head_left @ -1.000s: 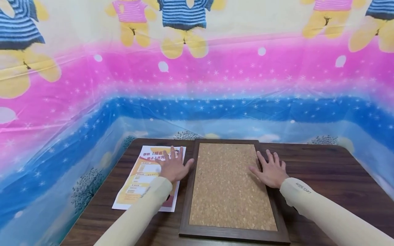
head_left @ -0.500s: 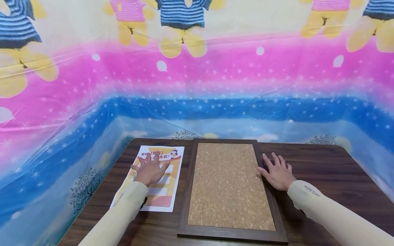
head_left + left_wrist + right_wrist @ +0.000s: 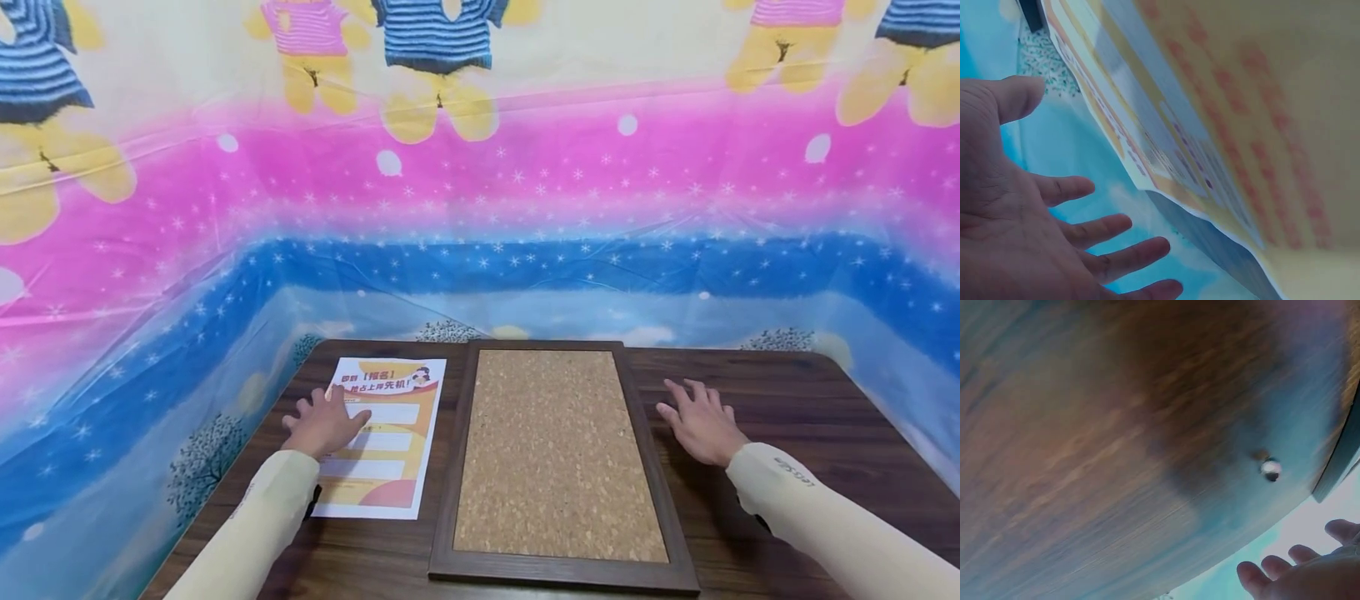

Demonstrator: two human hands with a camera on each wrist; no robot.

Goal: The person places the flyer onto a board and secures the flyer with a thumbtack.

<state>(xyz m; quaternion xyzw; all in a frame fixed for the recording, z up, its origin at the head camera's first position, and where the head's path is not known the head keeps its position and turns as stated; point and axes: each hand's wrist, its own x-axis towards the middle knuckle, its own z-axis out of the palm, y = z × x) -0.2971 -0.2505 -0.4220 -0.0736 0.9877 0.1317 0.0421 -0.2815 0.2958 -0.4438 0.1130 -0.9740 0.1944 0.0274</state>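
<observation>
A cork board (image 3: 555, 450) in a dark brown frame lies flat on the table, lengthwise away from the person. To its left is a printed sheet (image 3: 397, 442) with orange and yellow blocks and a heading in Chinese characters. My left hand (image 3: 324, 423) hovers over the sheet's left edge, fingers spread; in the left wrist view a gap shows between the fingers and the paper. Right of the frame, above the bare wood, is my right hand (image 3: 701, 423), its fingers loosely extended and holding nothing. Only its fingertips and palm edge show in the right wrist view.
The dark wood table (image 3: 810, 408) has rounded far corners. Behind it and along both sides hangs a printed cloth (image 3: 480, 183) in pink, blue and cream with bear figures. A small round white-and-dark spot (image 3: 1270, 469) shows on the wood in the right wrist view.
Both hands have moved apart: the left went leftward from the board's side across the sheet to its left edge, the right went rightward off the board's frame. Board and sheet stay put.
</observation>
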